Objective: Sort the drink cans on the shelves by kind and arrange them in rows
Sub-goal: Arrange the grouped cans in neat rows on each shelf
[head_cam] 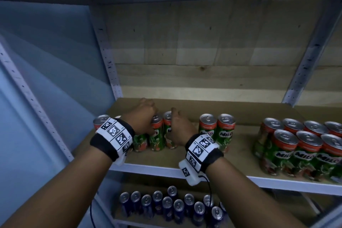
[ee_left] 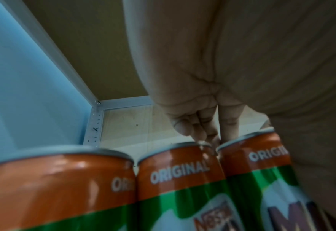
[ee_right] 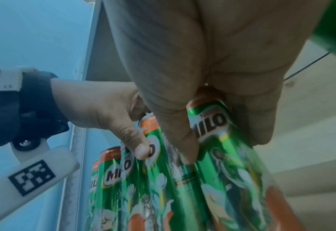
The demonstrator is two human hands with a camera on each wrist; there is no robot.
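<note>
1. While both hands are up on the wood-topped middle shelf (head_cam: 231, 155) with its white metal front edge, each one has its own slim green-and-orange Milo can with a silver top.
2. Left hand (head_cam: 143, 116) comes over the top of its can (head_cam: 157, 133), fingers curled down behind it and thumb (ee_right: 137, 146) pressed on the front logo, so it's grasping that can.
3. Right hand (head_cam: 178, 129) is wrapped round the next can to the right (head_cam: 168, 122), thumb on one side and fingers on the other. The two held cans stand just beside each other, upright as far as I can tell.
4. Left of those are more of the same Milo cans (ee_left: 60, 187), packed side by side at the left end of the shelf, close to the white perforated upright (head_cam: 111, 65).
5. To the right of the hands, a pair of Milo cans (head_cam: 216, 131) stands touching each other, apart from the held ones.
6. Far right end has a bigger block of Milo cans (head_cam: 299, 146) in rows, near the front edge.
7. Down on the lower shelf sits a cluster of dark blue cans with silver tops (head_cam: 172, 207), pretty loosely arranged.
8. Both wrists wear black straps with white marker-tag blocks (head_cam: 114, 131).
</note>
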